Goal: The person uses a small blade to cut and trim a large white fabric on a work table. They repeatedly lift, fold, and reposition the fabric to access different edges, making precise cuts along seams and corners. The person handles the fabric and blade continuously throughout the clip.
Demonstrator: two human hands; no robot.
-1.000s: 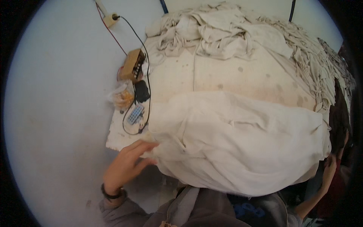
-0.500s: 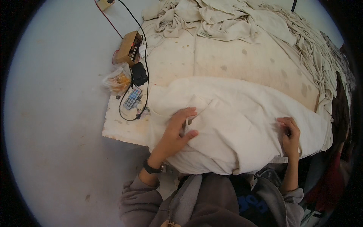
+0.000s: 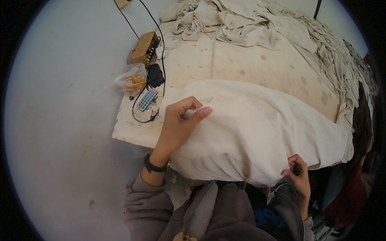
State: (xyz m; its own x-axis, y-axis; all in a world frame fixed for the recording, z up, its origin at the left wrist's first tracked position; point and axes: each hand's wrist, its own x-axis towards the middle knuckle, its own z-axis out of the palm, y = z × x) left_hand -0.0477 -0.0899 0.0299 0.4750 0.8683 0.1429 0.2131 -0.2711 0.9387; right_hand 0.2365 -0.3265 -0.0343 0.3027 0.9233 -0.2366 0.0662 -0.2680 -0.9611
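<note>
A large piece of off-white cloth (image 3: 241,124) lies across the near part of the table, its front edge hanging toward my body. Toward its left side my left hand (image 3: 183,120), with a dark band on the wrist, pinches a raised fold between thumb and curled fingers. At the near right edge of the cloth, my right hand (image 3: 298,172) is closed on the fabric, thumb and fingertips together. Between the two hands the cloth bulges in soft folds.
On the table's left side are a box-shaped device (image 3: 144,49) with knobs, a black adapter (image 3: 155,75), a plastic bag (image 3: 132,80) of orange-yellow contents, a remote control (image 3: 147,99) and a looping black cable (image 3: 163,60). Crumpled beige cloth (image 3: 241,24) is heaped along the far and right edges.
My left hand has gone from resting spread on the cloth to pinching and lifting it, slightly farther up. My right hand has come nearer and left, gripping the cloth's near edge.
</note>
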